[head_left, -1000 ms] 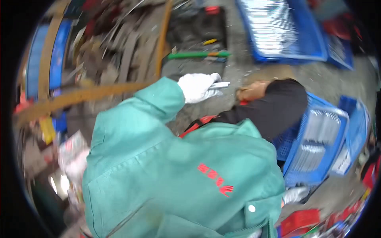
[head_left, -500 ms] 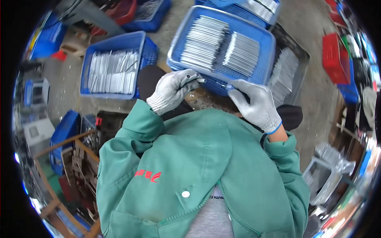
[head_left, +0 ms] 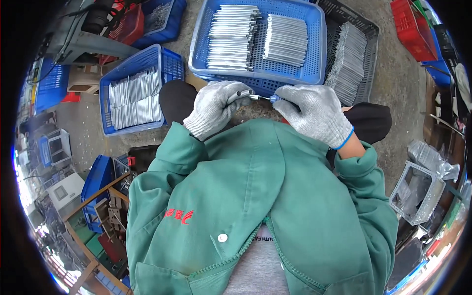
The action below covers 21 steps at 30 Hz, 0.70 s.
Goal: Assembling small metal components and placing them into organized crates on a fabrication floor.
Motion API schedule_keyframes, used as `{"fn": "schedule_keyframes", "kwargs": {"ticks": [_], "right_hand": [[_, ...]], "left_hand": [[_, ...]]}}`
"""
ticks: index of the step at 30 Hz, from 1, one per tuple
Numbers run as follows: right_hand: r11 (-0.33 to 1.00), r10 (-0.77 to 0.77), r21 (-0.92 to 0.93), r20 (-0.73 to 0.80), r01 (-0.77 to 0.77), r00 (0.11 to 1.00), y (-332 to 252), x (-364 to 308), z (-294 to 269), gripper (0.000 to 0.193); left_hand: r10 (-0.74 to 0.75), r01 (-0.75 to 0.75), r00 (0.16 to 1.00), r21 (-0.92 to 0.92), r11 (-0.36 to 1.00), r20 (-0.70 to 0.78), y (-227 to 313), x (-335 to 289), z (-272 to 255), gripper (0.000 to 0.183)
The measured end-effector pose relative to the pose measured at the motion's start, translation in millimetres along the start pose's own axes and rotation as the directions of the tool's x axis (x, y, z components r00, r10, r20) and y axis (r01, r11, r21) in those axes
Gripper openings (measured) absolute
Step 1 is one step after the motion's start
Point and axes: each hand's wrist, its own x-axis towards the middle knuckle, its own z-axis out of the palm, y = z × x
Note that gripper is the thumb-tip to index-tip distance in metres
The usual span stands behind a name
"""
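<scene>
My left hand [head_left: 215, 107], in a pale grey knit glove, is closed round a few short silver metal tubes [head_left: 244, 92], with their open ends pointing right. In my gloved right hand [head_left: 314, 112] is a small hand tool with a blue handle [head_left: 274, 99]. Its thin metal shaft [head_left: 264, 98] meets the end of one tube; whether the tip is inside, I cannot tell. My palm and fingers hide most of the handle. Both hands are close together in front of my green jacket, just on the near side of a blue basket [head_left: 255, 75] with two stacks of silver tubes [head_left: 286, 40].
A second blue basket [head_left: 171, 68] full of tubes stands at the left. Right of the middle basket, a black crate [head_left: 369, 64] holds more tubes [head_left: 349, 61]. Red crates [head_left: 413, 29] are at the far right. A metal frame [head_left: 418, 194] lies at right; wooden bars [head_left: 93, 196] are at left.
My right hand has moved left toward the tubes, and the tool's shaft now meets a tube end where there was a gap. The view has shifted, with the baskets higher up.
</scene>
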Motion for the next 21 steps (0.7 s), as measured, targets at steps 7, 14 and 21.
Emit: {"fn": "schedule_keyframes", "kwargs": {"ticks": [7, 14, 21], "right_hand": [[0.994, -0.066, -0.083, -0.014, 0.065, 0.998, 18, 4, 6, 0.016], [0.997, 0.052, -0.053, 0.041, -0.049, 0.998, 25, -3, 12, 0.022], [0.996, 0.093, -0.012, 0.053, -0.093, 0.994, 39, 6, 7, 0.016]], "left_hand": [[0.01, -0.011, 1.0, 0.106, 0.994, 0.004, 11, 6, 4, 0.017], [-0.006, 0.023, 0.998, 0.295, 0.955, -0.056, 15, 16, 19, 0.024], [0.056, -0.021, 0.996, 0.448, 0.894, -0.065, 11, 24, 25, 0.033]]}}
